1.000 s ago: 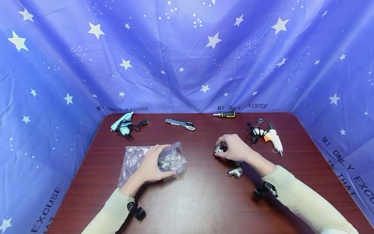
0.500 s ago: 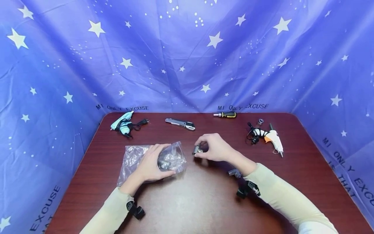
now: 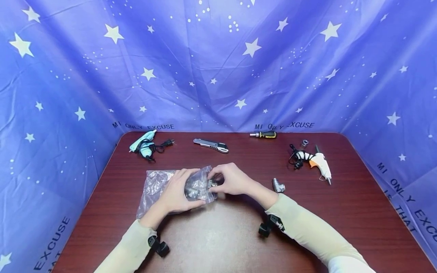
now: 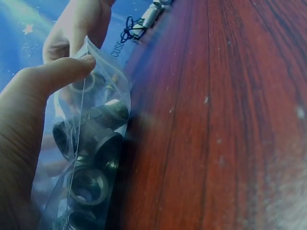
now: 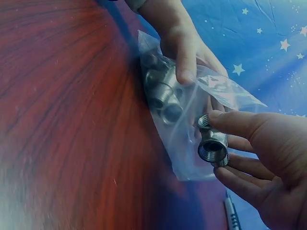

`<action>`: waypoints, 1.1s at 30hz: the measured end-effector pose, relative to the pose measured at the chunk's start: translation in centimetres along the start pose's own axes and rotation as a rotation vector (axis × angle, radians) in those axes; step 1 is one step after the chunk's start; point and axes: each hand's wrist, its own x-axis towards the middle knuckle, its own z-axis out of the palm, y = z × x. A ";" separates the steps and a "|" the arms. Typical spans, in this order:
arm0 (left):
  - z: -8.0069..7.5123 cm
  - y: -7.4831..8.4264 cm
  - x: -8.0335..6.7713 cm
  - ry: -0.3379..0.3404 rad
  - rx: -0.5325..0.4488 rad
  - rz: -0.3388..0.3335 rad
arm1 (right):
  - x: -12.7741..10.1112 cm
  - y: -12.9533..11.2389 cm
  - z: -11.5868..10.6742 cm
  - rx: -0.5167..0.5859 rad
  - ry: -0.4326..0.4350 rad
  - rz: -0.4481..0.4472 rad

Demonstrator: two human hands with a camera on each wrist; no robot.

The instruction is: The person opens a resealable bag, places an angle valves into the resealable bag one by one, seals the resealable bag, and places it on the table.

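Note:
My left hand (image 3: 175,193) grips a clear plastic bag (image 3: 153,187), its thumb along the near side of the mouth. Inside the bag, several metal threaded pipe fittings (image 4: 93,120) lie bunched together. At the bag's mouth my right hand (image 3: 232,178) pinches a silvery tee pipe fitting (image 5: 218,138) between thumb and fingers. The right wrist view shows this tee's threaded openings, with the bag's film right behind it. Another metal pipe fitting (image 3: 278,185) lies on the table beside my right forearm.
Along the back lie a light-blue glue gun (image 3: 145,146) with its cord, a utility knife (image 3: 211,145) and a yellow-black screwdriver (image 3: 266,134). A white-orange glue gun (image 3: 319,161) and a small metal ring (image 3: 304,143) are at the right. A starry cloth (image 3: 218,57) hangs behind the table.
My right hand has carried the tee pipe fitting leftward to the bag's mouth. The right forearm now covers a fitting seen earlier, and another shows beyond it. My left hand stays put.

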 end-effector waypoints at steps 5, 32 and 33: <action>0.1 -0.1 0.1 0.007 -0.001 0.014 | 0.6 -0.1 1.2 0.059 -0.037 0.021; 0.1 0.0 0.2 0.008 0.013 0.023 | 1.1 0.5 3.1 0.035 -0.066 -0.101; 0.1 0.1 0.2 0.009 0.011 0.023 | 1.1 0.5 3.1 0.039 -0.075 -0.101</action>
